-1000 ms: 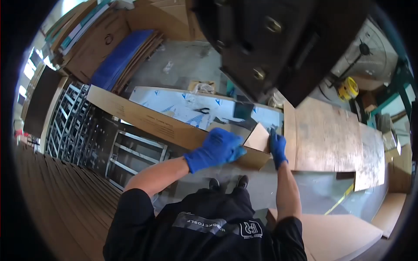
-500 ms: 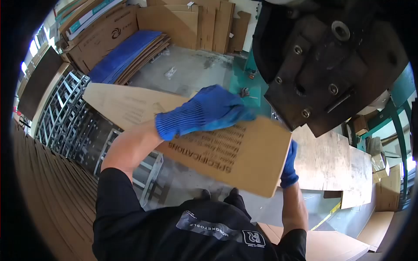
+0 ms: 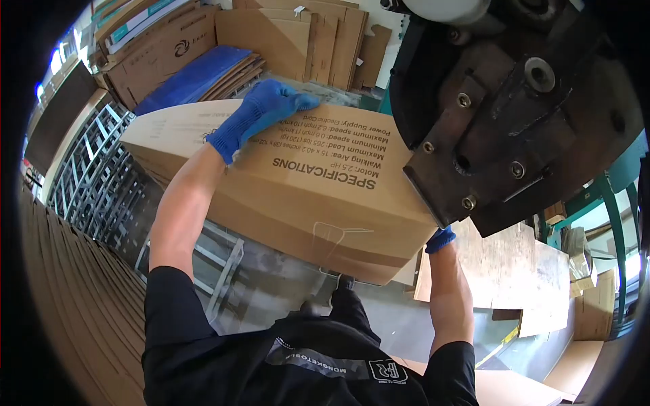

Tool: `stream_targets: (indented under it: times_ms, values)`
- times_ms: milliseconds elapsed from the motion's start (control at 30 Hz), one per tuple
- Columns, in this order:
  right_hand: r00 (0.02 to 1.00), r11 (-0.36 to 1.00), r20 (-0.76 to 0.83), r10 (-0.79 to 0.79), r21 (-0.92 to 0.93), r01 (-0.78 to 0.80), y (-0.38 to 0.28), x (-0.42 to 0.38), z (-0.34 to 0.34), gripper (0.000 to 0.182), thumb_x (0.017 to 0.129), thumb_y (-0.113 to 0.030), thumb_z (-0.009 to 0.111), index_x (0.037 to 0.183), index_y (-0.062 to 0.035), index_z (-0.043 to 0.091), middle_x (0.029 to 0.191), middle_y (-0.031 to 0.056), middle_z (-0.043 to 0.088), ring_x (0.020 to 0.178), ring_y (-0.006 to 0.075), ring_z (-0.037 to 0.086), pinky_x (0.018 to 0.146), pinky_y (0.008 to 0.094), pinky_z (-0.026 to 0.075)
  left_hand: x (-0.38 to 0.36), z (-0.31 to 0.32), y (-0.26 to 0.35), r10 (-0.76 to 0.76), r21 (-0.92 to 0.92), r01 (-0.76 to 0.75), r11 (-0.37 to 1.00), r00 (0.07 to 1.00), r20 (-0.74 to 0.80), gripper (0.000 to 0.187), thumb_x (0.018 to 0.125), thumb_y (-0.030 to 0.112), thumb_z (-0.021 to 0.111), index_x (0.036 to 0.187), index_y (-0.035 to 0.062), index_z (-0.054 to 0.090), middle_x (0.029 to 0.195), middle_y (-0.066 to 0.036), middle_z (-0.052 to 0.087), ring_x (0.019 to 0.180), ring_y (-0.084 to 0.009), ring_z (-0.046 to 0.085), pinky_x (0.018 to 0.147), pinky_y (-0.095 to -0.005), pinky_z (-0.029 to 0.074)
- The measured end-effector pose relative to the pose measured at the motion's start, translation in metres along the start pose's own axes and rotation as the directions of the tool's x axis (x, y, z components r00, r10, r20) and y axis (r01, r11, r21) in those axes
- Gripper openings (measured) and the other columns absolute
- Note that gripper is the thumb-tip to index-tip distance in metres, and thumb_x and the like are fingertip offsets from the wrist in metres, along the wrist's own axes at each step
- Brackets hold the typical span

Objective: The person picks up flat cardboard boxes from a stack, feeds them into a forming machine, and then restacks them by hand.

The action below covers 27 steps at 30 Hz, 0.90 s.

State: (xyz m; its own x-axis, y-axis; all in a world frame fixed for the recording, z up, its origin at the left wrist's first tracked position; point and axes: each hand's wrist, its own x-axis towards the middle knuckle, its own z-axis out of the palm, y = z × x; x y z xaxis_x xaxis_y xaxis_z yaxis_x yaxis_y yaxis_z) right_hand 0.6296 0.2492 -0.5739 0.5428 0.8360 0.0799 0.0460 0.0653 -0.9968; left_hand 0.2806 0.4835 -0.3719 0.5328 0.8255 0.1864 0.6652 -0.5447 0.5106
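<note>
Two blue-gloved hands hold a large flattened cardboard box (image 3: 284,183) up in front of the person, seen from a head-worn camera looking down. The left hand (image 3: 261,111) lies on the printed face near the box's far edge, fingers curled over that edge and closed on the board. The right hand (image 3: 440,238) shows only as a patch of blue glove at the box's near right corner; it seems to grip from beneath, but how far it is closed cannot be told. The box spans almost the whole width between the two arms and tilts down toward the body. Its face carries upside-down print headed "SPECIFICATIONS".

Judging by its look, the board is stiff corrugated card, light for its size but wide and awkward, and likely to flex or fold along its crease lines. The smooth face offers little grip, so the edges and corners, where the hands now are, look like the safest places to hold.

A dark metal machine head (image 3: 514,108) with bolts hangs just beside the box's right edge. Behind lean stacks of flat cardboard (image 3: 298,34) and blue sheets (image 3: 193,78). A metal rack (image 3: 95,169) stands at the left, above a grey floor.
</note>
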Motion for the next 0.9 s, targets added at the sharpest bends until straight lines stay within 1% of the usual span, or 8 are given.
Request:
stream_targets:
  times_ms: [67,167,267,367,400,467,667,900]
  values:
    - [1.0,1.0,0.028,-0.004,0.004,0.004,0.004,0.006,0.006,0.04,0.104,-0.028,0.041,0.129,0.0018,0.045,0.12,0.0099,0.053,0.104,0.0179,0.048,0.088,0.0339,0.041,-0.005,-0.002,0.003,0.048,-0.061,-0.049,0.997,0.999,-0.023,0.048,0.082,0.047,0.071,0.063,0.0048,0.063,0.054,-0.002,0.044,0.054,-0.011,0.034,0.05,-0.0314,0.035]
    - [0.996,1.0,0.093,0.001,-0.011,0.0,0.005,0.005,0.017,0.041,0.104,-0.028,0.04,0.13,0.0021,0.044,0.122,0.0105,0.051,0.106,0.0186,0.047,0.09,0.0343,0.04,-0.007,-0.001,-0.011,0.053,0.119,-0.046,0.992,0.997,-0.06,0.058,0.079,0.061,0.066,0.066,0.0039,0.068,0.064,-0.01,0.065,0.058,-0.0164,0.058,0.058,-0.0357,0.045]
    - [0.985,0.995,0.172,-0.002,-0.096,0.019,0.019,-0.052,0.02,0.041,0.104,-0.028,0.04,0.131,0.0024,0.043,0.124,0.0111,0.05,0.108,0.0193,0.047,0.092,0.0347,0.039,-0.06,-0.028,0.008,0.173,0.259,-0.131,0.957,0.974,-0.144,0.057,0.079,0.058,0.067,0.065,0.0023,0.068,0.061,-0.011,0.063,0.055,-0.0155,0.057,0.057,-0.0349,0.045]
    - [0.982,0.973,0.186,0.038,-0.229,0.006,0.037,-0.109,0.006,0.042,0.104,-0.028,0.039,0.133,0.0028,0.042,0.126,0.0117,0.049,0.11,0.02,0.046,0.093,0.0351,0.039,-0.09,-0.028,0.021,0.015,0.07,-0.013,0.997,1.0,-0.026,0.055,0.08,0.054,0.067,0.066,0.0007,0.068,0.058,-0.015,0.06,0.053,-0.0193,0.058,0.056,-0.0363,0.045]
    - [0.986,0.963,0.156,0.056,-0.268,-0.012,0.041,-0.121,-0.015,0.043,0.104,-0.028,0.039,0.133,0.0029,0.041,0.127,0.0119,0.049,0.111,0.0202,0.046,0.094,0.0352,0.038,-0.096,-0.023,0.023,0.047,-0.106,-0.053,0.993,0.997,-0.064,0.054,0.079,0.052,0.067,0.066,0.0004,0.068,0.058,-0.018,0.059,0.051,-0.0243,0.056,0.056,-0.0372,0.046]
    - [0.994,0.951,0.048,0.094,-0.299,-0.076,0.044,-0.142,-0.061,0.043,0.104,-0.028,0.039,0.134,0.0031,0.041,0.128,0.0124,0.048,0.112,0.0206,0.045,0.095,0.0355,0.038,-0.101,-0.012,0.054,0.223,-0.033,-0.226,0.974,0.972,-0.076,0.046,0.08,0.04,0.073,0.061,-0.0006,0.06,0.053,-0.011,0.045,0.052,-0.0106,0.043,0.051,-0.036,0.038]
    - [0.978,0.896,-0.173,0.12,-0.405,-0.182,0.045,-0.18,-0.109,0.045,0.104,-0.028,0.038,0.136,0.0038,0.039,0.132,0.0136,0.045,0.116,0.022,0.044,0.099,0.0362,0.036,-0.115,0.002,0.076,0.186,0.034,-0.187,0.982,0.982,0.033,0.053,0.08,0.053,0.068,0.066,0.0019,0.066,0.06,-0.016,0.058,0.055,-0.0245,0.055,0.059,-0.0383,0.045]
    - [0.971,0.92,0.19,0.147,-0.386,-0.064,0.09,-0.168,0.011,0.047,0.104,-0.028,0.037,0.138,0.0045,0.036,0.136,0.015,0.043,0.121,0.0236,0.042,0.103,0.0371,0.034,-0.184,0.028,0.065,0.44,0.054,-0.449,0.892,0.834,-0.333,0.049,0.085,0.046,0.063,0.053,0.0087,0.061,0.052,-0.015,0.054,0.044,-0.0334,0.05,0.045,-0.0401,0.039]
